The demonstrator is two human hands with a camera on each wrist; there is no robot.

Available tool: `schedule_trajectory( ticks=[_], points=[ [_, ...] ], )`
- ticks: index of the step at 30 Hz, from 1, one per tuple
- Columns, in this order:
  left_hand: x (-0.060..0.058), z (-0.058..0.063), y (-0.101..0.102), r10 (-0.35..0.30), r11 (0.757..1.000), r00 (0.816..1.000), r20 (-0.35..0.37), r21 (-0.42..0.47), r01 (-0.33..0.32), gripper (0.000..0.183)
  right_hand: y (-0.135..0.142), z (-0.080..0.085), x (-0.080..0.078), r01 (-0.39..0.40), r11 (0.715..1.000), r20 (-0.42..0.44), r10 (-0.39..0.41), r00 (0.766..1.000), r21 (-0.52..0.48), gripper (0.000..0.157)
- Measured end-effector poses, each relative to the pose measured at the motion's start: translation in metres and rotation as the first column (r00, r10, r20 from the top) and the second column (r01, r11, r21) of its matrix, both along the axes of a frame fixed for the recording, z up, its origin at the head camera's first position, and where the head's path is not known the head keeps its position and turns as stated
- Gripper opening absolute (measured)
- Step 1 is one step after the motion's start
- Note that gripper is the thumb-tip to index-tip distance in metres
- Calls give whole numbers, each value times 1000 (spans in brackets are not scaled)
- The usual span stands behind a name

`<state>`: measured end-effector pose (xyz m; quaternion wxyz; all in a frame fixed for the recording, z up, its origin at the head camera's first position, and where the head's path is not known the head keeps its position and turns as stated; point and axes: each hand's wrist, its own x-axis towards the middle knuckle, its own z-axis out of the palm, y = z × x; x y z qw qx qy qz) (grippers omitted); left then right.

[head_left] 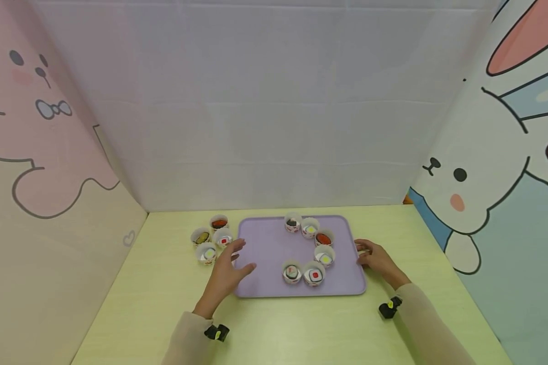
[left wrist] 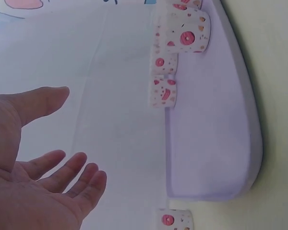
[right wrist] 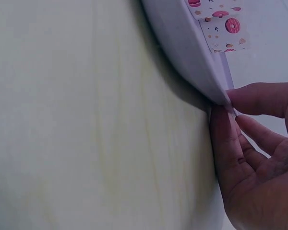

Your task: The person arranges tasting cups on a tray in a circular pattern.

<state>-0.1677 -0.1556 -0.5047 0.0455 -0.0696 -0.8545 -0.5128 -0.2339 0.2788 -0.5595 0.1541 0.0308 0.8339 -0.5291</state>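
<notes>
A lilac tray (head_left: 267, 248) lies on the table. Several small paper cups, printed with pink doughnuts, stand on it in a curve that opens to the left, and each has a sushi-like piece inside. My right hand (head_left: 380, 261) grips the tray's right edge; in the right wrist view the thumb (right wrist: 259, 98) meets the rim, opposite the fingers. Over the tray's left edge hovers my left hand (head_left: 225, 276), thumb and fingers spread, holding nothing. The left wrist view shows its palm side and bent fingers (left wrist: 69, 177) away from the cups (left wrist: 189, 36).
Left of the tray, another group of similar cups (head_left: 207, 254) stands close together on the pale yellow-green table (head_left: 283, 329), beside my left fingers. A white sheet (head_left: 265, 121) closes off the back. Panels with cartoon animals (head_left: 493, 177) flank both sides.
</notes>
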Motion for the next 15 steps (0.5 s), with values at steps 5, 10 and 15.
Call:
schedule_trajectory(
  ticks=[5, 10, 15],
  points=[
    [-5, 3, -17, 18, 1000, 1000, -18, -3, -18, 69, 1, 0, 0, -8, 1000, -12, 8, 1000, 1, 69],
    [-7, 6, -32, 48, 999, 999, -22, -3, -49, 71, 1, -1, 0, -8, 1000, -13, 8, 1000, 2, 69],
    [-6, 7, -45, 107, 994, 994, 7, 9, -107, 72, 1, -2, 0, 1, 1000, -11, -1, 1000, 13, 68]
  ],
)
